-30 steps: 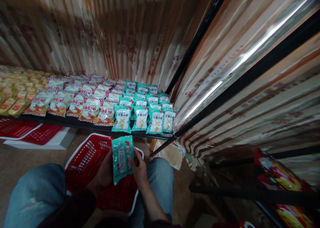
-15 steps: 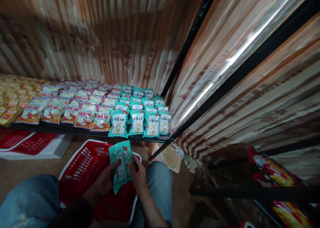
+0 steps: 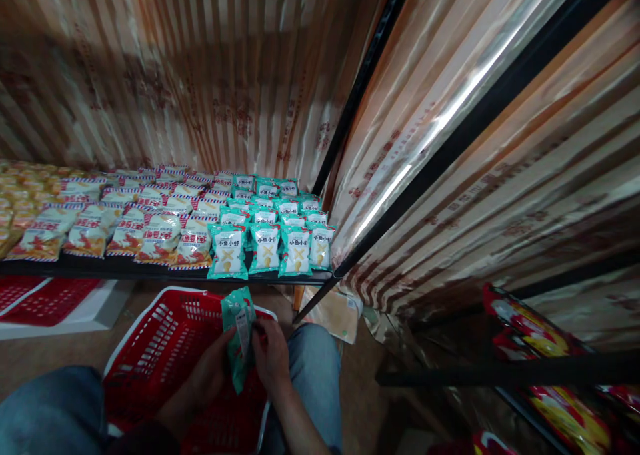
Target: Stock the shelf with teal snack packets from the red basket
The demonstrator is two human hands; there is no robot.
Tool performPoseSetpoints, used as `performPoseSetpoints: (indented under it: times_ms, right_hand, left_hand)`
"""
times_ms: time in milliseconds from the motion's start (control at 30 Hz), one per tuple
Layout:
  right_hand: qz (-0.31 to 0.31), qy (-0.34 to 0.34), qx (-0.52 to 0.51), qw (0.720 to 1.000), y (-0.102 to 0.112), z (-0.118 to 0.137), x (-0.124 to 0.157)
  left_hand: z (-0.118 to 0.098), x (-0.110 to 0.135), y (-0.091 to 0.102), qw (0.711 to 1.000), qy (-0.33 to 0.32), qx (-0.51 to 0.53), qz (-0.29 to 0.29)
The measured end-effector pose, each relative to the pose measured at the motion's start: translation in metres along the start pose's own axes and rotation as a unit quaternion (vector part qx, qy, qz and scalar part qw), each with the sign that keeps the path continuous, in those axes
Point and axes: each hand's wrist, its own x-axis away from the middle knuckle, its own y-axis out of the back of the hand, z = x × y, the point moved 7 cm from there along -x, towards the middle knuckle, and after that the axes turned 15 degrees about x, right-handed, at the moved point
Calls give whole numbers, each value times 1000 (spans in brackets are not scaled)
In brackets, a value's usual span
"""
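A teal snack bag (image 3: 235,312) is held upright and turned partly edge-on, its back seam side showing a pale label. My left hand (image 3: 213,370) grips its left edge, the thumb lying against it. At the right edge, my right hand (image 3: 271,356) has its fingers curled in on the bag; the fingertips are partly hidden. Beneath both hands sits a red shopping basket (image 3: 150,338) with a white rim, between my knees. Matching teal bags (image 3: 266,247) stand in rows on the shelf just beyond.
White-and-orange snack bags (image 3: 160,232) and yellow packets (image 3: 23,198) fill the shelf's left. A black shelf post (image 3: 345,262) slants down at the right corner. Under the shelf is another red basket (image 3: 65,302) on a white box. Red-and-yellow packs (image 3: 535,332) lie on a right-hand rack.
The bag has turned from facing me broadly to nearly edge-on between my hands. My right fingers have curled in more. The view has shifted slightly.
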Motion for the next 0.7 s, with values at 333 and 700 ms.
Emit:
performPoseSetpoints:
  times_ms: [333,700]
  right_hand:
    - [138,-31,-150,978,1,9,-2]
    - [114,-11,-172,978,10,13,-1]
  left_hand:
    - [-3,-4,-9,985,-67,-62,144]
    - [-20,-9,-2,971,-164,-163,64]
